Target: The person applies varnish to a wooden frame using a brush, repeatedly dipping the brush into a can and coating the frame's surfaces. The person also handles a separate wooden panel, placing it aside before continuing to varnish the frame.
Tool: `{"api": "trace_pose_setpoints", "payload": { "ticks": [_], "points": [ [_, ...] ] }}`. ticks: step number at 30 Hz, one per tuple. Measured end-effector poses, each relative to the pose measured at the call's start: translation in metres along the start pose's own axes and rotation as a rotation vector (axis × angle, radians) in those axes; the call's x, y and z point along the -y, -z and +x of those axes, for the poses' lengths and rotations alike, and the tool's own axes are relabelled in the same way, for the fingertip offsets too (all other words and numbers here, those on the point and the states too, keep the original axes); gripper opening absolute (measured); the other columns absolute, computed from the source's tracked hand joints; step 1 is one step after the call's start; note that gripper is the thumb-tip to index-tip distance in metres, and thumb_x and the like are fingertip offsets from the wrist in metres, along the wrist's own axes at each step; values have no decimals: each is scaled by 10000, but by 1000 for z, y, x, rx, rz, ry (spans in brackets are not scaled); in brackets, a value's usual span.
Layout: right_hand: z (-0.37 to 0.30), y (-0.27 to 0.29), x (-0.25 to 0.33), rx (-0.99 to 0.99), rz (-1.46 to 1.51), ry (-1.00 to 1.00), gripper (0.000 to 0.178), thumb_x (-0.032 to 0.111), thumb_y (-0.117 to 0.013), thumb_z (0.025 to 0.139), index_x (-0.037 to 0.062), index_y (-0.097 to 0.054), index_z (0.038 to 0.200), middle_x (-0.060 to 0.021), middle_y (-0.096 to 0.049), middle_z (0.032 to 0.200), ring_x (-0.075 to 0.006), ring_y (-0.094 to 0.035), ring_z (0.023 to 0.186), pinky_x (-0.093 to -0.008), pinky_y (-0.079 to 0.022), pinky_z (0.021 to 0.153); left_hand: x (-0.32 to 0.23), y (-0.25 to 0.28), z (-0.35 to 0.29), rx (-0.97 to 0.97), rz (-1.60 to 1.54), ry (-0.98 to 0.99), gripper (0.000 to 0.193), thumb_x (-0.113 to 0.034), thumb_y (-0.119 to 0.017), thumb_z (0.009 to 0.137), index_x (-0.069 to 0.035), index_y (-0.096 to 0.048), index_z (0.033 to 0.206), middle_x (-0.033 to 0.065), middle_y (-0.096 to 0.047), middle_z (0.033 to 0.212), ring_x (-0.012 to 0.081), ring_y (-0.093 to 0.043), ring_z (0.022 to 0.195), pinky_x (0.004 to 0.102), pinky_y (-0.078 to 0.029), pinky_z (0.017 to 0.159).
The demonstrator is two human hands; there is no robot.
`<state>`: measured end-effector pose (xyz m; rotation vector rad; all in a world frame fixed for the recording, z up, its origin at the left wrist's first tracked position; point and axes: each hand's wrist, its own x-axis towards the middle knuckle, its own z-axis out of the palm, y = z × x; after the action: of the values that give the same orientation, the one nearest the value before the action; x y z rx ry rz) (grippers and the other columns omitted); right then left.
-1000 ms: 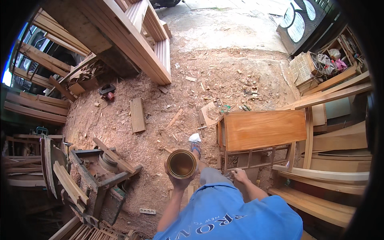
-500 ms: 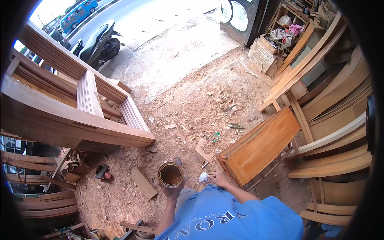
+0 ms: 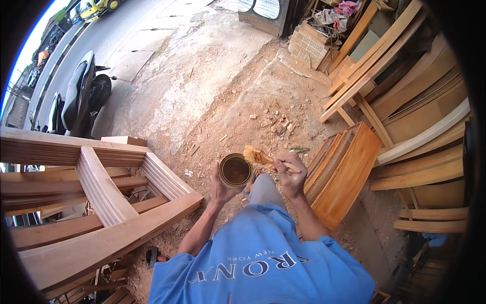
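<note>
My left hand (image 3: 221, 188) is cupped around a small round tin (image 3: 236, 170) of dark finish held in front of my chest, and my right hand (image 3: 291, 174) is closed on the handle of a paintbrush (image 3: 257, 156) whose bristles sit just at the tin's right rim. To do this well I judge I should keep the tin level, dip only the bristle tips and wipe the excess on the rim. The varnished wooden panel (image 3: 344, 175) stands just to my right on the sawdust-strewn ground (image 3: 238, 106).
</note>
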<state>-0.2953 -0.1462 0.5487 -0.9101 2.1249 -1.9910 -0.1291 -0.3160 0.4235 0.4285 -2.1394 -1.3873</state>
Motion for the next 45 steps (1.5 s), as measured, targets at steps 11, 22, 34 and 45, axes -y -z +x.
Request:
{"api": "trace_pose_setpoints", "payload": {
  "ticks": [11,22,34,45],
  "points": [
    [218,-86,-123,52,-351,-184,174,157,-767,864,-5,-718,905,-131,-714,881,-271,-706,809,-353,-545,693,133,-52,272,267,-47,-128,1164,-197,-926,642,-51,-158,1504,195,-584,1291,329,-625,1138,439,-469,1033],
    [416,-95,-222,-238,-688,-286,412,268,-844,767,19,-684,1054,-132,-627,1061,-312,-624,1018,-406,-514,875,199,-110,534,548,-104,-323,1049,-263,-891,702,-59,-228,1489,182,-553,1350,316,-590,1196,436,-426,1084],
    [409,-67,-452,-552,-542,-1200,626,462,-650,928,27,-495,1350,-233,-548,1294,-405,-542,1201,-477,-445,1009,352,-317,738,874,-15,-235,1178,-395,-926,596,16,-254,1471,219,-463,1354,371,-525,1208,460,-426,1042],
    [389,-119,-608,-375,-396,-1643,794,442,-743,834,56,-421,1449,-266,-455,1439,-420,-463,1337,-489,-437,1066,759,-601,792,888,35,-264,935,-360,-938,668,32,-466,1373,167,-601,1299,266,-614,1135,387,-507,979]
  ]
}}
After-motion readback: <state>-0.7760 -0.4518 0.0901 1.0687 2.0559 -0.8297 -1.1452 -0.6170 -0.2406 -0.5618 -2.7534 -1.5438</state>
